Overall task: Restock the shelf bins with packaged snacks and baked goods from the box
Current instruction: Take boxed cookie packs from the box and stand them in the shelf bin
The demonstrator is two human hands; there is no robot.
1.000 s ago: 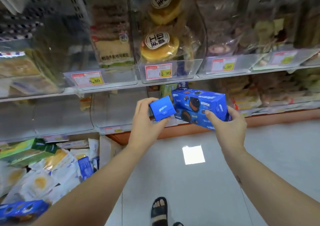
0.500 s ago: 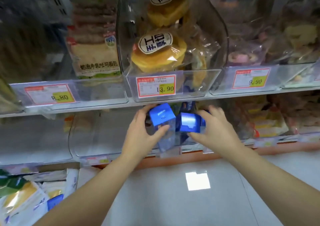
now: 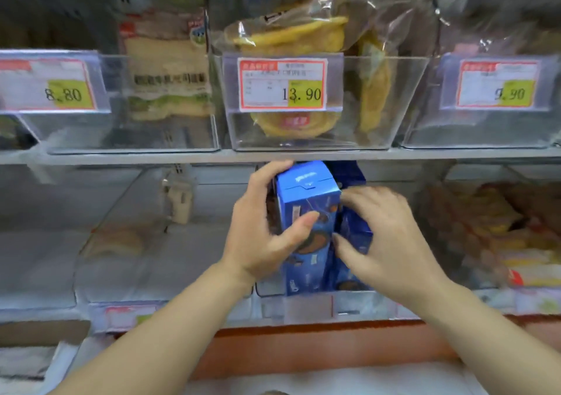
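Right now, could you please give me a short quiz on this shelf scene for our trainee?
1. True or false: the left hand grips an upright blue box.
2. What does the tag straight above that box read? A 8.80, B 13.90, C 9.90.
3. Fill in: the right hand holds a second box, which stands to the ___ of the first.
Key: 1 true; 2 B; 3 right.
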